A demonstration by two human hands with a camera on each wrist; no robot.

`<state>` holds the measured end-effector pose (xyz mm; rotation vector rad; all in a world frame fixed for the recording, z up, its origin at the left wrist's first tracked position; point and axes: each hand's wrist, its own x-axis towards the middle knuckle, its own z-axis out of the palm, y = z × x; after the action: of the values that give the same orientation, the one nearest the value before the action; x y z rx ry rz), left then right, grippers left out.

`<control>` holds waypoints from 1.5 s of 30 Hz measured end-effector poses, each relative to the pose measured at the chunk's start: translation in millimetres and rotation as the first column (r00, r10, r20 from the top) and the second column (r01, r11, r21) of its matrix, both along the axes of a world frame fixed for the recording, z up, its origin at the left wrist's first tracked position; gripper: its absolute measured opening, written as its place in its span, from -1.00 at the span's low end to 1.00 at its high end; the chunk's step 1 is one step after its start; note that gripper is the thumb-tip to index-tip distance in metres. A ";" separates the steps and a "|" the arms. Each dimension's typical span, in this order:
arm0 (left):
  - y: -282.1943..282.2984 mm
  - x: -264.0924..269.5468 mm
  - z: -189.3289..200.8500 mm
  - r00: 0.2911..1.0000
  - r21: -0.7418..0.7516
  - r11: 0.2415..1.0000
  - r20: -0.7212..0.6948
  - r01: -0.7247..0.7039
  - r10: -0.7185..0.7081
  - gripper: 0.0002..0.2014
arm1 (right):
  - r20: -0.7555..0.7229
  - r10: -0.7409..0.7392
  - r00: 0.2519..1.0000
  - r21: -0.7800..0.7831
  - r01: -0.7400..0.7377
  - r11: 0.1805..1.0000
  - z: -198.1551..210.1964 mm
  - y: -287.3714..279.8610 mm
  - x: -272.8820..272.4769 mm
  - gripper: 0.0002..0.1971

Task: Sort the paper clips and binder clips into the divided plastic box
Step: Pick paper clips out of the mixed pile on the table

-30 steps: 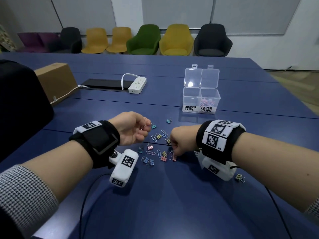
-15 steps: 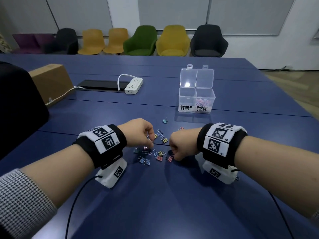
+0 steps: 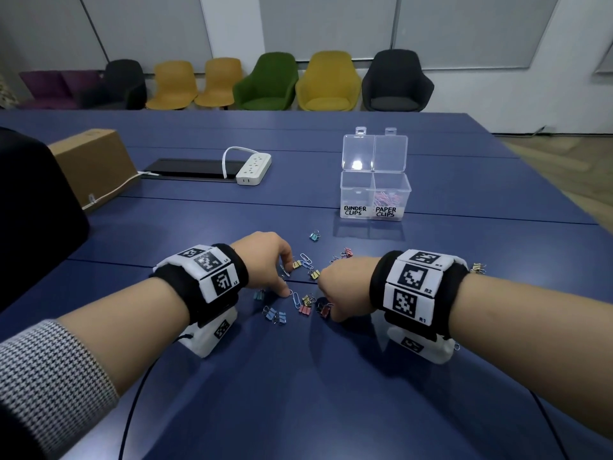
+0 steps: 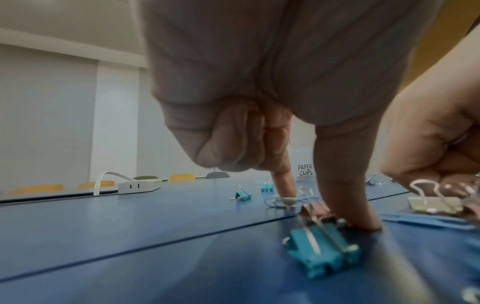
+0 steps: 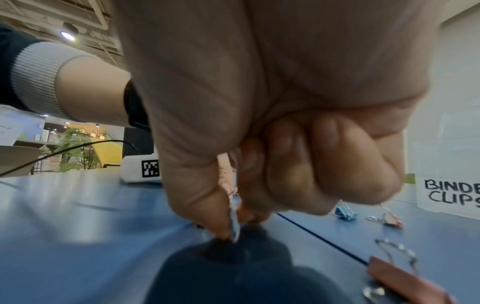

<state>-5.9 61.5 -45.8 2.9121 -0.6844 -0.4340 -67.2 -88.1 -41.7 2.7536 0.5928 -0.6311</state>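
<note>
Coloured binder clips and paper clips (image 3: 303, 302) lie scattered on the blue table between my hands. My left hand (image 3: 287, 277) is palm down: its index fingertip (image 4: 284, 191) presses a silver paper clip (image 4: 275, 202) and the thumb tip (image 4: 363, 222) rests on the table beside a teal binder clip (image 4: 322, 253), with the other fingers curled. My right hand (image 5: 233, 228) is fisted, thumb and index pinching a blue paper clip (image 5: 235, 225) on end against the table. The clear divided box (image 3: 374, 194) stands open farther back. Its PAPER CLIPS side holds clips.
A white power strip (image 3: 253, 169) and a cardboard box (image 3: 93, 167) sit at the back left, and a dark bulky object (image 3: 33, 210) is at the left edge. One teal binder clip (image 3: 314, 234) lies nearer the box, and a yellowish one (image 3: 477, 267) lies beyond my right wrist.
My left hand has turned palm down and lowered its index finger and thumb onto the table among the clips. The right hand has stayed fisted in place.
</note>
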 end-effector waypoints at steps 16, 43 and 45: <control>-3.7 10.3 -9.6 0.994 0.036 0.998 0.101 0.047 -0.051 -0.93 | -0.222 -0.403 0.888 0.741 0.423 0.522 4.8 -48.7 20.0 -0.77; 31.8 25.1 0.5 0.518 -0.517 0.073 -0.855 -0.853 -0.006 -0.80 | 0.166 -0.238 0.957 0.246 0.194 0.950 -4.0 19.5 75.0 -0.85; 30.3 22.9 -0.1 0.504 -0.508 0.070 -0.861 -0.858 -0.065 -0.80 | 0.179 -0.229 0.957 0.242 0.183 0.953 -5.7 23.2 76.8 -0.82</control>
<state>17.0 91.9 -45.8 1.2693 0.2217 -0.6610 9.6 -64.9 -47.4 3.0703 0.3485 -0.3303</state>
